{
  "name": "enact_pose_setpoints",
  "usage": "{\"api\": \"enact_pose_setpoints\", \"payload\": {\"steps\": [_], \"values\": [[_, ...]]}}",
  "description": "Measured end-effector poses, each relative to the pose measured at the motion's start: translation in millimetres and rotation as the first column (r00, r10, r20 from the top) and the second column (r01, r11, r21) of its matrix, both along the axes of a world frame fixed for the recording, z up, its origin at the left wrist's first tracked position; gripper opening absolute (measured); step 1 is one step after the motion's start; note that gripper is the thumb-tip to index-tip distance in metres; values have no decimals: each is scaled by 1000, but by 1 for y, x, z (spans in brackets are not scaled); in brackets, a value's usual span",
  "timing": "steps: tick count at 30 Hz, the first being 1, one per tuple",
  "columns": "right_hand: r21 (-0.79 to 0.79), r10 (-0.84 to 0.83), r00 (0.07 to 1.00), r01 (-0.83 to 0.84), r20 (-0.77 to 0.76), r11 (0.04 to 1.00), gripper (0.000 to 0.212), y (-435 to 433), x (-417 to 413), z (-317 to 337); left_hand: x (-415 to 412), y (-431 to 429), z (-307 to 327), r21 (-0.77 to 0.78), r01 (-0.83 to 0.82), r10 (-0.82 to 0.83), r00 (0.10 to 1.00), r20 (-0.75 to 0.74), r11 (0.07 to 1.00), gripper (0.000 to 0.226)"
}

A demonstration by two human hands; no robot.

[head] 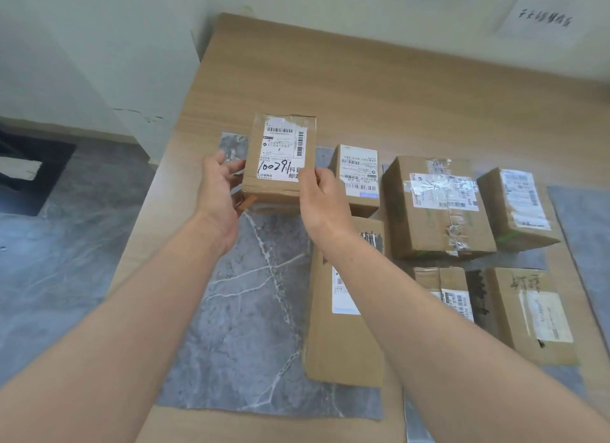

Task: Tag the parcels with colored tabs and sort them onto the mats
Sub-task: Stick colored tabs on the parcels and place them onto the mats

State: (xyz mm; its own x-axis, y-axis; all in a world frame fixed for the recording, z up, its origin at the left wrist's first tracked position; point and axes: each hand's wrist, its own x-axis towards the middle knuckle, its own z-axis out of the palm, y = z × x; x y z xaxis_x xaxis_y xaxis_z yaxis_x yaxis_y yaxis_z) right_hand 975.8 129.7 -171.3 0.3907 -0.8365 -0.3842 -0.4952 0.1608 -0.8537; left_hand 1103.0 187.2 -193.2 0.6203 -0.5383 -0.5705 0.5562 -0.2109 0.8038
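The left hand (pixel 218 191) and right hand (pixel 321 198) are gripping a box (pixel 280 158) over a mat (pixel 251 310). An orange tab (pixel 247 202) is sticking to its front. More boxes (pixel 435 208) are lying alongside

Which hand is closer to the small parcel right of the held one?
Right. The right hand is beside the small parcel; left hand grips the held box, opposite side.

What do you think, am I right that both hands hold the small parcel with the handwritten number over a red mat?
Not quite: the mat is grey with a marble pattern, not red, as the head view shows. The rest stands: the left hand and the right hand both hold the small parcel with the handwritten number over it.
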Motion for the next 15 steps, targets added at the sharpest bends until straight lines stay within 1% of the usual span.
{"api": "enact_pose_setpoints", "payload": {"steps": [2,3,8,11,15], "values": [[3,16,998,-16,-54,1000,47,-4,5,-5,4,-6,-9,10,13,-13,1000,-4,1000,58],[8,27,997,-27,-77,1000,48,-6,6,-7,6,-9,-12,12,17,-17,1000,-6,1000,57],[19,37,988,-34,-147,999,35,-20,6,-17,10,-15,-30,40,39,-40,999,5,998,55],[32,2,989,2,-149,999,31,-23,6,-19,10,-17,-39,23,64,-64,998,15,998,53],[10,-69,991,70,-118,997,29,-22,4,-17,7,-15,-36,47,62,-64,996,55,997,53]]}}
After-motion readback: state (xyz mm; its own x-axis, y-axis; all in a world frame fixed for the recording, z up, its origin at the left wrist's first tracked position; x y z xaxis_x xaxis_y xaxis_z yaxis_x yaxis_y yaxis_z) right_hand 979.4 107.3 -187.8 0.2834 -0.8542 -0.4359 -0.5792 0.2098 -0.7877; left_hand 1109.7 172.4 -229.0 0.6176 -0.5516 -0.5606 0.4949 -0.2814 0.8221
